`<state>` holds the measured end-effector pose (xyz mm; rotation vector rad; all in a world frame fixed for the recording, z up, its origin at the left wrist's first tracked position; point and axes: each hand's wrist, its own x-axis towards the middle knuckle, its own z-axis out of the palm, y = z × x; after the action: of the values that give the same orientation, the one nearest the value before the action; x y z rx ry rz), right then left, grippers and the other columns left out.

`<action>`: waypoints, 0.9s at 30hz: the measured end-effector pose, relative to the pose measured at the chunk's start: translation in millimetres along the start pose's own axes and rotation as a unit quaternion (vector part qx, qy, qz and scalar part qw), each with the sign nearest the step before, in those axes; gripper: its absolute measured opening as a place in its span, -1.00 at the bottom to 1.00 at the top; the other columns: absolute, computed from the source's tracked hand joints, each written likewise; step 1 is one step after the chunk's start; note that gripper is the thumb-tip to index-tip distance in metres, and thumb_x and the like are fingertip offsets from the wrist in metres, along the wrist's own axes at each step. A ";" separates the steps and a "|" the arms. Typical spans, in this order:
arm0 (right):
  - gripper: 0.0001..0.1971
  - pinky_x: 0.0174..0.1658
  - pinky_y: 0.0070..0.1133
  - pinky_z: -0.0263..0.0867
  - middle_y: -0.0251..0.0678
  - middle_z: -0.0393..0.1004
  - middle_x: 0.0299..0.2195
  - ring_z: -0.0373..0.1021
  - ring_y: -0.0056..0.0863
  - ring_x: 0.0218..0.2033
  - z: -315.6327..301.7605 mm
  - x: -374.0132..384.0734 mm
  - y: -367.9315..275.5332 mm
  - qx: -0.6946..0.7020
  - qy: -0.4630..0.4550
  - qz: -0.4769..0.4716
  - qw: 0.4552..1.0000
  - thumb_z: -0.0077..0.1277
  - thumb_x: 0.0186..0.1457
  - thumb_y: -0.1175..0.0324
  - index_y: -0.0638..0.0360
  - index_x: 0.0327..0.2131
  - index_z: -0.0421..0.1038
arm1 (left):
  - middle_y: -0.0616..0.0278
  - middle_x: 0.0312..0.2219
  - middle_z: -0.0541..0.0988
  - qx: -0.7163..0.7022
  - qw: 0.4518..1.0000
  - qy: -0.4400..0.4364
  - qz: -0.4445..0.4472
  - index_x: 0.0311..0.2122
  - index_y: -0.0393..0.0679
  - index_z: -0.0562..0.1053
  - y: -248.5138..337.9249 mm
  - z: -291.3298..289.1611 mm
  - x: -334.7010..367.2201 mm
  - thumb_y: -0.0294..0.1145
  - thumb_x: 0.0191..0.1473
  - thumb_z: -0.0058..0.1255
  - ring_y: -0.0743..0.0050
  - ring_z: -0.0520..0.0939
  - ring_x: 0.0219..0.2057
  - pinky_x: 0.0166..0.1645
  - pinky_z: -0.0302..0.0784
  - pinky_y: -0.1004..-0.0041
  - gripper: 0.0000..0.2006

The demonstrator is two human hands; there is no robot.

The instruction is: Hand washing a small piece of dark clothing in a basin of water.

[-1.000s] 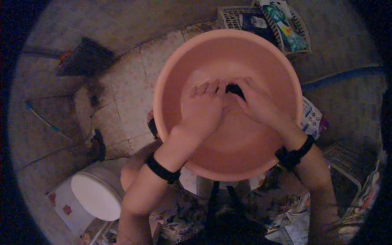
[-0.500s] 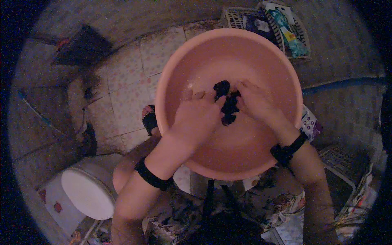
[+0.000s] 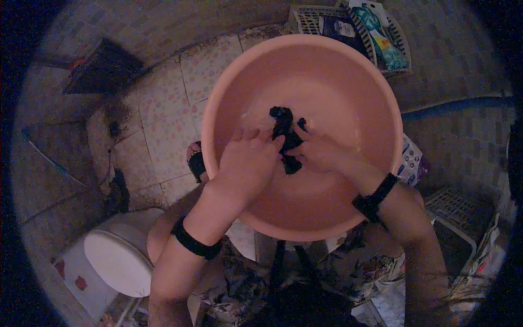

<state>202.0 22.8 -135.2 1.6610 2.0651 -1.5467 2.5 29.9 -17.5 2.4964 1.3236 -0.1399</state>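
— While bent over the round pink plastic basin [image 3: 381, 98], gripped the small black wet cloth [image 3: 287, 139] at its middle, left hand [image 3: 248, 163] and right hand [image 3: 321, 152] both pinching it?

— Yes. Best rubbed fold against fold, kept low over the water, away from the far rim.

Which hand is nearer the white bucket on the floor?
Left. The left hand is in the pink basin on the white bucket's side; the right hand is farther across.
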 end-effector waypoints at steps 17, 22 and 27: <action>-0.70 -0.03 -0.31 0.32 -0.07 0.44 -0.14 0.41 -0.07 -0.14 -38.1 -0.9 -33.8 0.052 -0.021 0.046 0.997 -0.06 0.11 0.49 0.13 -0.04 0.35 | 0.08 -0.05 0.52 -0.001 0.998 -0.062 -0.032 0.05 -0.15 0.41 -2.1 -8.8 1.7 -0.40 0.09 -0.12 0.14 0.54 -0.01 0.12 0.39 0.15 -0.62; -0.63 0.01 -0.29 0.31 0.00 0.43 -0.09 0.39 -0.01 -0.08 -43.0 -9.8 -4.0 0.000 0.125 -0.056 0.991 -0.08 0.12 0.48 0.13 0.04 0.28 | -0.07 -0.28 0.61 0.026 0.999 -0.024 0.014 0.13 0.03 0.36 -0.2 -0.5 4.2 -0.47 0.14 -0.25 -0.06 0.67 -0.39 -0.31 0.62 0.09 -0.57; -0.60 0.06 -0.32 0.28 -0.01 0.40 -0.01 0.36 -0.04 0.00 -68.7 -36.8 -27.0 0.074 0.110 -0.007 0.991 -0.16 0.16 0.50 0.11 0.09 0.26 | -0.04 -0.23 0.60 0.012 0.998 0.038 0.049 0.11 0.02 0.38 -1.6 3.8 3.1 -0.47 0.11 -0.22 -0.07 0.66 -0.32 -0.22 0.62 0.08 -0.57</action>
<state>230.6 49.1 -62.5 1.9551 2.1131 -1.6237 3.1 32.0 -22.2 2.6037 1.2311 -0.0393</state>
